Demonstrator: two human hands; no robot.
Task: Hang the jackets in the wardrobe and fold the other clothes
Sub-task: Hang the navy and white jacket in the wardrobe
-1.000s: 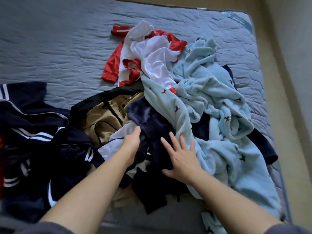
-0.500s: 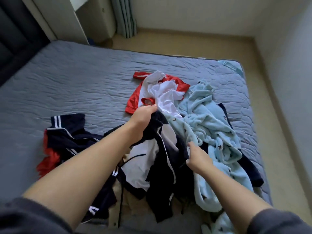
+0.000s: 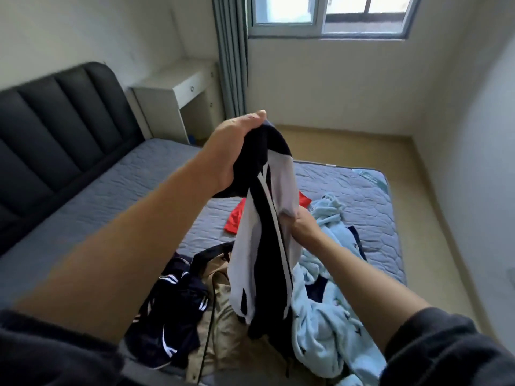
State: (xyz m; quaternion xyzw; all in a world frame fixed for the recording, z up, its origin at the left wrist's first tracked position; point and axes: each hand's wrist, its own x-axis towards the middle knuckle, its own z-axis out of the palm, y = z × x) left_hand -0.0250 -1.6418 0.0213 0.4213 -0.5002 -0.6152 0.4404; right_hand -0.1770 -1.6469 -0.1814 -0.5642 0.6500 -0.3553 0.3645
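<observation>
Fingers [image 3: 252, 119] of the left hand [image 3: 234, 151] are clamped on the top of a navy and white garment [image 3: 264, 260], which hangs in the air above the bed [image 3: 111, 196]. The right hand [image 3: 305, 227] pinches its white part lower down, over the pile of other clothes [image 3: 328, 316].

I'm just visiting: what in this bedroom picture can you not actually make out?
1. navy and white garment, head view: it hangs bunched in folds, so whether it is a jacket is unclear.
2. red garment, head view: mostly hidden behind the raised garment.
3. tan garment, head view: partly buried under other clothes.
4. wardrobe: nowhere inside the frame.
</observation>
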